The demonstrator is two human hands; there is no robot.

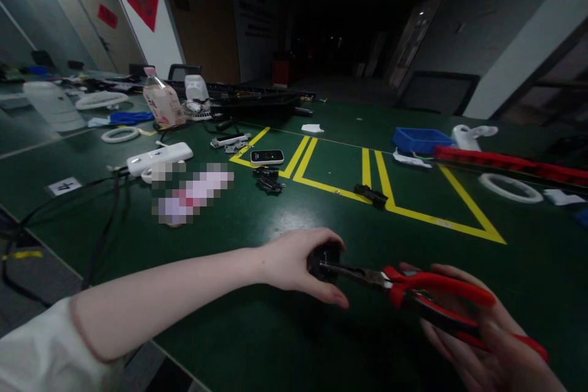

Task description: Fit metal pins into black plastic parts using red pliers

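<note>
My left hand [305, 263] is curled round a small black part [325, 260] above the green table's near middle. At the lower right, my right hand [487, 331] holds long-nose pliers [413, 288] with red and black handles. The pliers' metal tips point left and meet the black part between my left thumb and fingers; whether they grip it cannot be made out. Similar black pieces [270, 182] lie beyond my left hand, and another black piece [371, 195] rests on a yellow tape line.
Yellow tape [432, 218] marks the green table [220, 229]. A phone-like device [267, 157], a power strip [160, 158] with cables and a bottle [162, 101] stand or lie left. A blue tray [421, 140], a red strip [509, 162] and a white ring [509, 188] are at right.
</note>
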